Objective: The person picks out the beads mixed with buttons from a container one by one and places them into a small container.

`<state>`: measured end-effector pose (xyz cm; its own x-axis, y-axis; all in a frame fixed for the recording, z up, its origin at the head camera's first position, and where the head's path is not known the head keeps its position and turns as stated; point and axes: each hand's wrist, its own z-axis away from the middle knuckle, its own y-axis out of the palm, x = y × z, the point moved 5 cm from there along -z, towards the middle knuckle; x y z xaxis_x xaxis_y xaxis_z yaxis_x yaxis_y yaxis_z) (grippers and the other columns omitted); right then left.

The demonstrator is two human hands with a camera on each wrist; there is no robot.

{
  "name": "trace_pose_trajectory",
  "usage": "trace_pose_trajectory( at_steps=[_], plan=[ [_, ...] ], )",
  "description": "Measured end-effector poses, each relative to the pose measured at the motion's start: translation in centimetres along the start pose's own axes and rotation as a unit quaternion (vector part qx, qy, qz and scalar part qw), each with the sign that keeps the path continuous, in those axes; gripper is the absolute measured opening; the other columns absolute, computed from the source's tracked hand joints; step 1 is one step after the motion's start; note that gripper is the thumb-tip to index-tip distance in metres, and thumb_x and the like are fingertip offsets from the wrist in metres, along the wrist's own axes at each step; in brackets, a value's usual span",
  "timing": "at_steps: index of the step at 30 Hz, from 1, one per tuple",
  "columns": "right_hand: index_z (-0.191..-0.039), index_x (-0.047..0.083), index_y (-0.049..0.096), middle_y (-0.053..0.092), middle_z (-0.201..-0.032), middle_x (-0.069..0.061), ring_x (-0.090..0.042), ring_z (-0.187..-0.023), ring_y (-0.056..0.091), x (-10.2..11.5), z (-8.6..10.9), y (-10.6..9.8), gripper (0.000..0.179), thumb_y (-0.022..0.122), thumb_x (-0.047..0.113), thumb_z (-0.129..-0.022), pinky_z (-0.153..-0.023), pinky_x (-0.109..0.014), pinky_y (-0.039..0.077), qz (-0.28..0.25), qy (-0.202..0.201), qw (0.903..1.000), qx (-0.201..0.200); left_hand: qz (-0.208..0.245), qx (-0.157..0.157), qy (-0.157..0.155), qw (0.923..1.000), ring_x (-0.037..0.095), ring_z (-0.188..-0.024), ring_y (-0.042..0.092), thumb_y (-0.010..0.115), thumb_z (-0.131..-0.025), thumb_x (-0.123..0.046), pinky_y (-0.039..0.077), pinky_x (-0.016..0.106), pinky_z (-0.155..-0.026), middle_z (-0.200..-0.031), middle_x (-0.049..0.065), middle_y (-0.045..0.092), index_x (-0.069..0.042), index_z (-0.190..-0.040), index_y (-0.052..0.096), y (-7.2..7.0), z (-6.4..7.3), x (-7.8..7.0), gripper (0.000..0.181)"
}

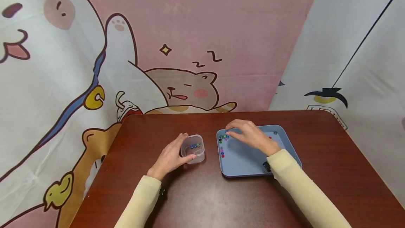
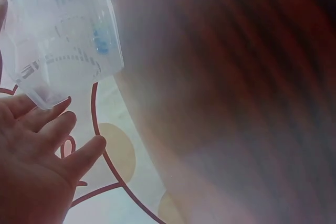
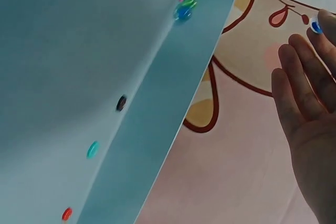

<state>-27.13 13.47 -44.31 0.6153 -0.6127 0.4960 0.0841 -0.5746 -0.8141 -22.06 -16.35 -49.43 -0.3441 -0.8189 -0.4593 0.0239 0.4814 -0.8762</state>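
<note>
My left hand (image 1: pixel 171 156) holds a small clear plastic container (image 1: pixel 198 157) at its left side, thumb along the near wall and fingers toward the far corner. Several blue and green marbles (image 1: pixel 194 146) lie inside. Over the left far part of a shallow blue tray (image 1: pixel 243 166), my right hand (image 1: pixel 250 137) pinches a blue-and-white marble (image 3: pixel 315 25) between thumb and index finger. The other fingers stretch out loosely in the right wrist view. Beneath those fingertips, marbles (image 3: pixel 184 12) and small coloured round pieces gather in the tray's corner.
Pink and red pieces (image 1: pixel 222 152) lie along the tray's left wall. A green marble (image 1: pixel 275 133) sits by its far right corner. The brown table (image 1: pixel 202 200) ends at a cartoon-printed cloth (image 1: pixel 246 45) behind.
</note>
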Motion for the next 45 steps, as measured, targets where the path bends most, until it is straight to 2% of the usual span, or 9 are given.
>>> trace_pose_trajectory(
  at_steps=[7,14,21,32,38,45],
  plan=[
    [-0.111,0.016,0.074,0.072,-0.112,0.006,-0.011,-0.106,0.068,1.6,-0.6,0.2,0.023,0.074,0.028,-0.091,-0.092,-0.037,0.056,-0.018,-0.009,0.9996,-0.019,-0.029,0.002,0.023,0.9993,0.024,-0.150,0.034,0.071,-0.081,-0.067,0.035,0.052,-0.117,-0.158,0.005,0.043,-0.013,-0.151,0.044,-0.2,-0.3,-0.2,0.093],
    [-0.110,0.020,0.073,0.071,-0.113,0.007,-0.009,-0.106,0.067,3.3,-1.4,0.5,0.020,0.073,0.029,-0.092,-0.091,-0.035,0.056,-0.032,-0.024,0.9989,-0.022,-0.059,-0.003,0.038,0.9975,0.025,-0.147,0.039,0.069,-0.081,-0.068,0.033,0.050,-0.119,-0.154,0.009,0.048,-0.010,-0.150,0.045,-0.3,-0.3,-0.3,0.093],
    [-0.111,0.021,0.072,0.070,-0.114,0.009,-0.006,-0.106,0.066,5.0,-2.3,1.4,0.021,0.068,0.035,-0.096,-0.089,-0.033,0.057,-0.034,-0.038,0.9987,-0.008,-0.072,-0.008,0.054,0.9960,0.028,-0.145,0.043,0.070,-0.082,-0.067,0.035,0.053,-0.117,-0.151,0.011,0.050,-0.007,-0.148,0.046,-0.4,-0.4,-0.5,0.092],
    [-0.111,0.017,0.073,0.070,-0.116,0.004,-0.012,-0.112,0.066,7.4,-3.4,3.4,0.020,0.069,0.029,-0.096,-0.095,-0.033,0.055,-0.004,-0.092,0.9954,0.027,-0.047,0.003,0.036,0.9983,0.028,-0.145,0.043,0.071,-0.081,-0.066,0.040,0.053,-0.113,-0.154,0.011,0.048,-0.010,-0.150,0.044,-0.3,-0.4,-0.4,0.093],
    [-0.111,0.017,0.073,0.070,-0.115,0.004,-0.011,-0.109,0.066,8.0,-3.7,4.6,0.019,0.070,0.027,-0.095,-0.092,-0.031,0.056,0.020,-0.110,0.9924,0.050,-0.032,0.001,0.026,0.9991,0.031,-0.143,0.045,0.071,-0.080,-0.066,0.042,0.054,-0.111,-0.154,0.011,0.047,-0.011,-0.151,0.044,-0.2,-0.4,-0.2,0.094],
    [-0.110,0.014,0.074,0.070,-0.115,0.002,-0.012,-0.106,0.065,8.6,-3.8,5.9,0.018,0.070,0.024,-0.095,-0.089,-0.029,0.056,0.063,-0.144,0.9846,0.075,-0.022,-0.004,0.017,0.9996,0.031,-0.142,0.045,0.073,-0.080,-0.066,0.043,0.056,-0.109,-0.154,0.012,0.047,-0.010,-0.151,0.044,-0.1,-0.3,-0.3,0.095]
  ],
)
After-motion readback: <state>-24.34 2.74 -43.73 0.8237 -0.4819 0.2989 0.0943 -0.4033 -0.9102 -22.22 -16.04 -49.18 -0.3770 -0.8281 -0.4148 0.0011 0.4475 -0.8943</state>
